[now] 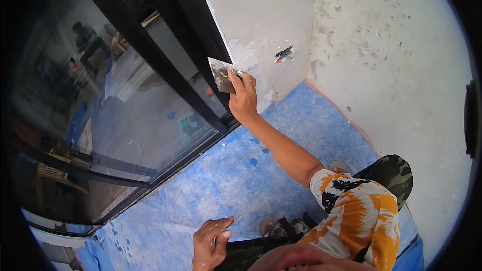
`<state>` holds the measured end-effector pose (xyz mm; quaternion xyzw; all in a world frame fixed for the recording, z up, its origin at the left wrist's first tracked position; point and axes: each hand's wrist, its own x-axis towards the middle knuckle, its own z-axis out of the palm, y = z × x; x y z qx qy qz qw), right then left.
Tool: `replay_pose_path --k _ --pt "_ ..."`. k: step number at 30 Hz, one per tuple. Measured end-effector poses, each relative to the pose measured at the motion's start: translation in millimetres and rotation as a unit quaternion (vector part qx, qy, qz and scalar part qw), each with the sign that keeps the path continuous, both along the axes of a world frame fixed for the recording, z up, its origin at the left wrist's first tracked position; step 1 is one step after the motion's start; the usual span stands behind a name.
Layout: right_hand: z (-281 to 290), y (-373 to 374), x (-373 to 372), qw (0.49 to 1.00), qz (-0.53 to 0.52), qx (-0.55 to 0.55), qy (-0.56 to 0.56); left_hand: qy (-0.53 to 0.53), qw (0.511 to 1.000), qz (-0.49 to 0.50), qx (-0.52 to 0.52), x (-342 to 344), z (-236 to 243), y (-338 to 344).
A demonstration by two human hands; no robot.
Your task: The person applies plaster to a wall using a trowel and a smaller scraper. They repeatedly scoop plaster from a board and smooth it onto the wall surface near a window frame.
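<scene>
head view: my right hand is closed on one edge of a flat metal scraper, at eleven o'clock from centre, its face streaked with pale paste and overlapping the black door frame; i cannot tell if it touches anything behind. my left hand, between six and seven o'clock, has curled fingers with the thumb near the index; i cannot tell whether anything is pinched there. i'd judge the work partly done: whitish smears already lie on the wall beside the frame, at twelve o'clock, but look uneven. the ragged hole at one o'clock gapes unfilled, so smoothing and probably patching seem left. a blue sheet covers the floor at seven o'clock.
</scene>
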<state>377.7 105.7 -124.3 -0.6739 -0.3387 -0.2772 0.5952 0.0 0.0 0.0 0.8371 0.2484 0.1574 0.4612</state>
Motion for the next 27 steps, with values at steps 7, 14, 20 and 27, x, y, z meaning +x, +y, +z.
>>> replay_pose_path --k 7,14,20,27 --pt "15.0 -84.5 193.9 0.951 -0.17 0.19 0.173 -0.022 0.999 -0.003 0.045 -19.4 2.8 1.2" --pt "89.1 -84.0 320.1 0.955 -0.26 0.036 0.135 -0.067 0.997 0.015 0.039 -29.0 -13.4 1.2" --pt "92.1 -21.1 182.0 0.99 -0.132 0.042 0.022 -0.038 0.999 0.005 0.015 -17.1 0.3 -4.6" --pt "47.5 10.5 29.7 0.985 -0.066 -0.034 -0.157 -0.066 0.997 -0.023 0.044 -7.4 -0.4 0.9"
